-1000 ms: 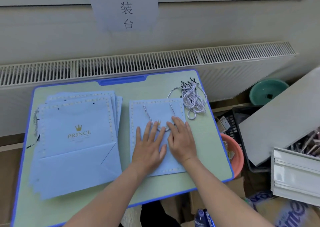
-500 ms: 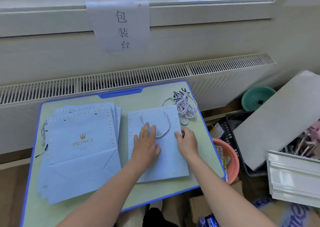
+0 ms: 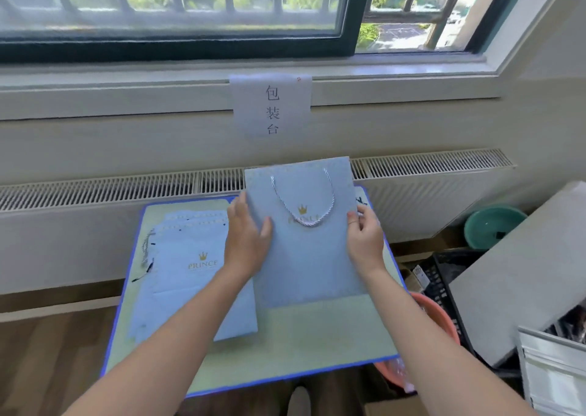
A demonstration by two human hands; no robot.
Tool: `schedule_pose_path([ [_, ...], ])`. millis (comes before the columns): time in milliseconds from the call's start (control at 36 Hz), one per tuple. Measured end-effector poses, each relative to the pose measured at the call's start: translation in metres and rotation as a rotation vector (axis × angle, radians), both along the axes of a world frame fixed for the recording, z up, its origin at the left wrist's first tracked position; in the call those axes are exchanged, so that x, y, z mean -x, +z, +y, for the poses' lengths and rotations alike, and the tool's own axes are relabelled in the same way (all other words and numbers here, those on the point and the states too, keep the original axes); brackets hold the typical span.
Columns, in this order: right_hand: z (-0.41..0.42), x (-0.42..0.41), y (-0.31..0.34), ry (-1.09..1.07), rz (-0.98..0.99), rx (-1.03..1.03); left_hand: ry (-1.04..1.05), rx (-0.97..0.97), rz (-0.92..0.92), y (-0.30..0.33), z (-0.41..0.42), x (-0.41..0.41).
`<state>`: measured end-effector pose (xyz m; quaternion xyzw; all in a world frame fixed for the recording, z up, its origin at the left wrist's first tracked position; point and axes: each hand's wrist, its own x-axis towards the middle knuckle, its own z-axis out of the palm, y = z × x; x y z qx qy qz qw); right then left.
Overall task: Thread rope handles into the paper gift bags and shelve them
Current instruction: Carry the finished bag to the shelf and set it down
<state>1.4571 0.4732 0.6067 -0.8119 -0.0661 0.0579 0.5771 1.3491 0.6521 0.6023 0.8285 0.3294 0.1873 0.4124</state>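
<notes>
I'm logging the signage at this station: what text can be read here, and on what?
"包装台": paper sign under the windowsill.
"PRINCE" under a gold crown: top bag of the stack.
"PRINCE", partly hidden by its rope handle: the lifted bag.
Label on the box: too small.

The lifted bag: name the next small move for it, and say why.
Probably carry the lifted bag away to the shelf, though no shelf is in view. A rope handle already loops across its front, and the left hand and right hand grip its side edges, holding it raised off the table, apart from the stack of bags.
</notes>
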Motion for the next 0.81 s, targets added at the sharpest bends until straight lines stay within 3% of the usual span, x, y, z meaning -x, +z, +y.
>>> schedule_pose_path([
  [111, 0.054, 0.013, 0.017, 0.044, -0.026, -0.038, 0.12, 0.149, -0.13, 0.03, 0.035, 0.023],
  [333, 0.185, 0.098, 0.057, 0.363, -0.082, -0.132, 0.356, 0.038, -0.226, 0.076, 0.133, 0.137],
  [806, 0.476, 0.376, 0.102, 0.995, -0.267, -0.083, 0.834, -0.129, -0.258, 0.114, 0.329, 0.463],
])
